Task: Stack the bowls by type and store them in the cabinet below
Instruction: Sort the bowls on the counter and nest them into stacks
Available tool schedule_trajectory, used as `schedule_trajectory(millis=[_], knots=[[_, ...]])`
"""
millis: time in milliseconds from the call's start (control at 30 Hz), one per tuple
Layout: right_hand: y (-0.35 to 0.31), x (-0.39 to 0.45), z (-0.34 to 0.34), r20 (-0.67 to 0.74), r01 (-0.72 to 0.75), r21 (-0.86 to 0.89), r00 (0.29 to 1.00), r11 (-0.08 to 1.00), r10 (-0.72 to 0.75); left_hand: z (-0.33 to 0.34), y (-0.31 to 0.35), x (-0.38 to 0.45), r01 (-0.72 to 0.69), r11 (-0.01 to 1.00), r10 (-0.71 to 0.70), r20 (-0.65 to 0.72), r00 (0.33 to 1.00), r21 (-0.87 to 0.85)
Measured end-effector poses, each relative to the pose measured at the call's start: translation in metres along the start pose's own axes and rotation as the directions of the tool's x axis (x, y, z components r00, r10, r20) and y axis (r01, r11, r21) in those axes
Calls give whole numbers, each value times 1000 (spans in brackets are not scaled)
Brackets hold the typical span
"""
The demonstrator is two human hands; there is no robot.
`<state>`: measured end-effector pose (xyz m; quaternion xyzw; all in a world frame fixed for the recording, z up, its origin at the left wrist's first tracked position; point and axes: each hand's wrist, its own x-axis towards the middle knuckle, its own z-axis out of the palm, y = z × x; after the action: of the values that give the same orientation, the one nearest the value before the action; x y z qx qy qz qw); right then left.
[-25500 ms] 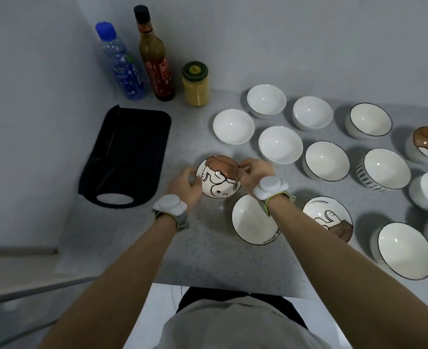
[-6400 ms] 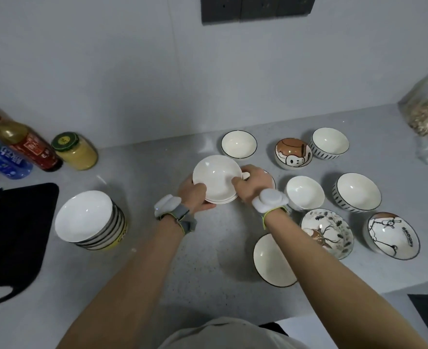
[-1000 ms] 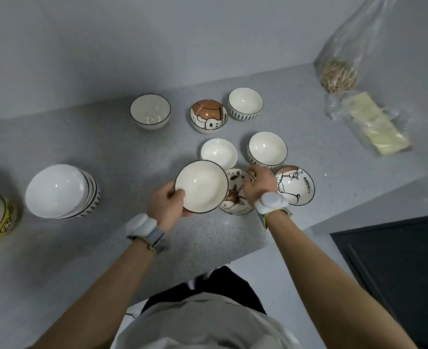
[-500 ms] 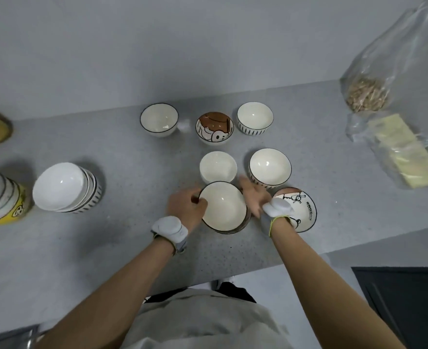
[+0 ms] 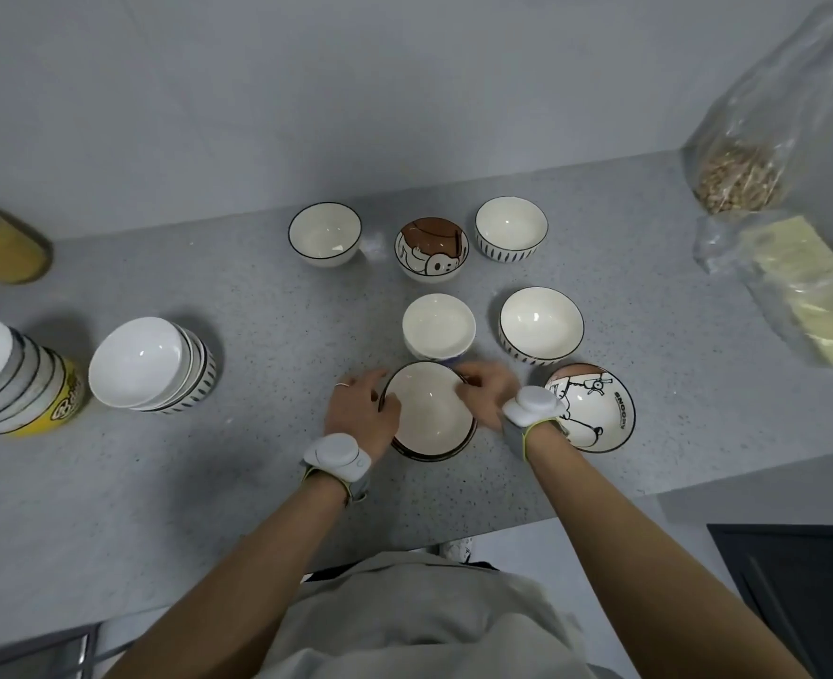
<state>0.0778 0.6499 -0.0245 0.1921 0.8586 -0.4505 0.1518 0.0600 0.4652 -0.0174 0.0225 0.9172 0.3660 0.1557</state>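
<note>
Bowls remain spread over the grey tabletop. Black-rimmed shallow bowl sits at centre, nested on another bowl of which only a dark lower edge shows; one second ago it was in the air in the left hand, with a patterned dish uncovered beside it, and that dish is now hidden beneath it.

Left hand at 9 o'clock of that bowl, thumb over the rim, remaining fingers loosely spread on the outside wall. Right hand at 3 o'clock, fingers curled onto the rim; blurred, so exact contact cannot be told. Both wrists carry white bands.

Around the centre bowl:
- 12 o'clock: small plain white bowl, just beside.
- 1 o'clock: striped bowl.
- 3 o'clock: cartoon-dog dish, partly behind the right wrist.
- Far row, 11 to 1 o'clock: black-rimmed bowl, brown cartoon bowl, second striped bowl.
- 9 o'clock, well apart: stack of white bowls, tilted; at the left edge a taller stack with a yellow bowl lowest.

Compared with half a second ago, both hands sit in nearly the same places on the rim.

Yellow jar at 10 o'clock; clear plastic bags at 2 o'clock.
</note>
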Motion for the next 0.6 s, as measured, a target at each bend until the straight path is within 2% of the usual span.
schedule_trajectory(millis=[67,200,333,500,600], knots=[[0,-3,1,-11,15,8,1000,1000,-15,4,-7,5,65,998,-65,76,995,6],[0,-13,-6,-69,-23,-24,997,999,21,15,-7,3,64,997,-71,205,976,43],[5,-32,-41,-247,-32,-103,969,994,5,23,-6,4,31,999,-35,205,978,23],[29,-45,-72,-383,-91,-83,922,992,53,35,3,7,10,998,2,198,980,-61],[48,-47,-79,-512,-125,-92,857,988,61,42,5,9,-1,998,15,202,979,-67]])
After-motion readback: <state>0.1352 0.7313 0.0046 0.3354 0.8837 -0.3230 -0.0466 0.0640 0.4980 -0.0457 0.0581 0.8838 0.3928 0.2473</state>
